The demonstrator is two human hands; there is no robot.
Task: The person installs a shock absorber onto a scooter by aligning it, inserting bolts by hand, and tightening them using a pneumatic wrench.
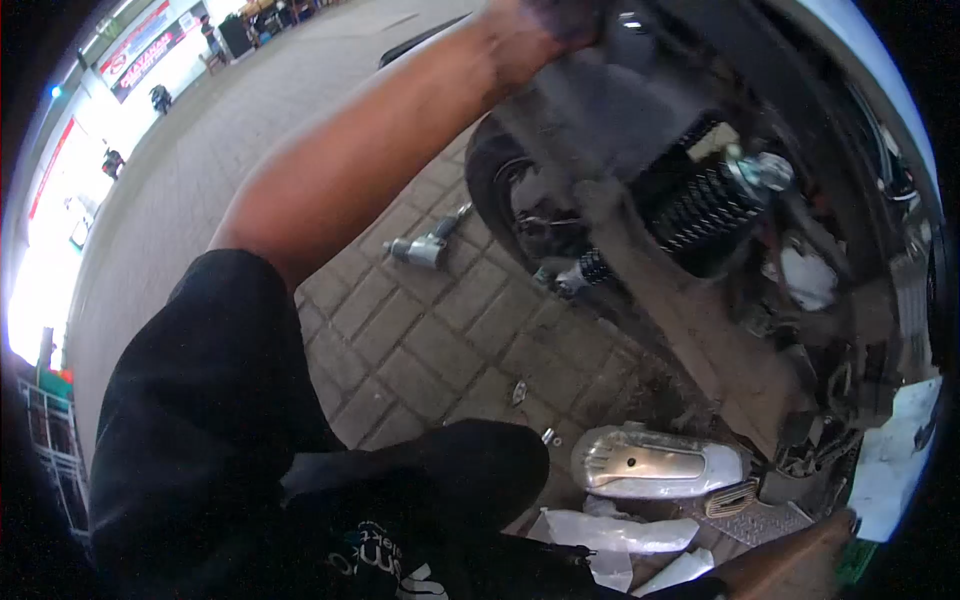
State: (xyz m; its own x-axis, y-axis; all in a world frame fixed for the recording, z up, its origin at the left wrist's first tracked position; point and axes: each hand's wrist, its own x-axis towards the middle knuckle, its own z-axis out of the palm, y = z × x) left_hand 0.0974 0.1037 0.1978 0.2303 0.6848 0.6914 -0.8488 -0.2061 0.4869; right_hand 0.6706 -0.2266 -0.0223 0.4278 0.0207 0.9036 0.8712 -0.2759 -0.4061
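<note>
My left hand point(565, 20) reaches to the top edge, against the dark upper bodywork of a motorcycle point(650, 330); it is blurred and partly cut off, with its fingers hidden. Low at the right is my right hand point(832, 535), beside a white sheet-like piece point(895, 460) and a green object point(856, 562). Its fingers are too unclear to read. Between the hands, a black coil spring shock absorber point(705, 210) shows beside the rear wheel point(490, 180).
An air tool point(425, 250) lies on the paving point(440, 340). A silver cover point(655, 463), small metal parts point(551, 437) and clear plastic wrapping point(620, 532) lie near my dark-clothed knee point(490, 460). Farther off are a person point(210, 35) and parked motorcycles point(160, 98).
</note>
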